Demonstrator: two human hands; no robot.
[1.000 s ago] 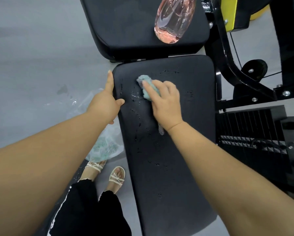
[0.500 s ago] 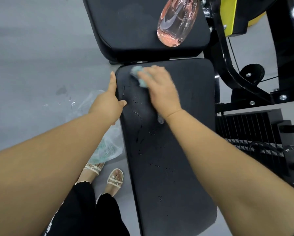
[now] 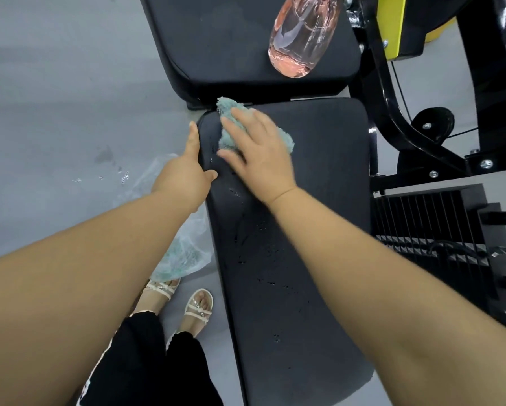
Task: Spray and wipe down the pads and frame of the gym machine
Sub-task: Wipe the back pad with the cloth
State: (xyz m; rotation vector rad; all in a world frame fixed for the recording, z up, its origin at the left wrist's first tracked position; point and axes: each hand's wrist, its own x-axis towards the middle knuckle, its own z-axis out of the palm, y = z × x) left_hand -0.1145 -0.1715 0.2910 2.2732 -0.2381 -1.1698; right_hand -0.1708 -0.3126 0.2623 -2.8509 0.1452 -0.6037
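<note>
A long black back pad (image 3: 319,230) runs from the middle to the bottom, dotted with spray droplets. My right hand (image 3: 257,153) presses a teal cloth (image 3: 226,112) flat on the pad's far left corner, fingers spread over it. Beside it, my left hand (image 3: 184,174) rests on the pad's left edge, fingers apart, thumb on the pad. Beyond lies the black seat pad (image 3: 222,45); on it lies a clear spray bottle (image 3: 301,33) with pink liquid. The black frame (image 3: 392,106) runs along the right.
A clear plastic bag (image 3: 184,250) with teal cloth inside lies on the grey floor left of the pad. My sandalled feet (image 3: 197,306) stand below it. A black weight stack (image 3: 427,227) sits at the right, a yellow part (image 3: 395,24) at top right.
My right hand has slid the cloth up and to the left, from the pad's upper middle to its far left corner. The left hand has stayed on the pad's edge.
</note>
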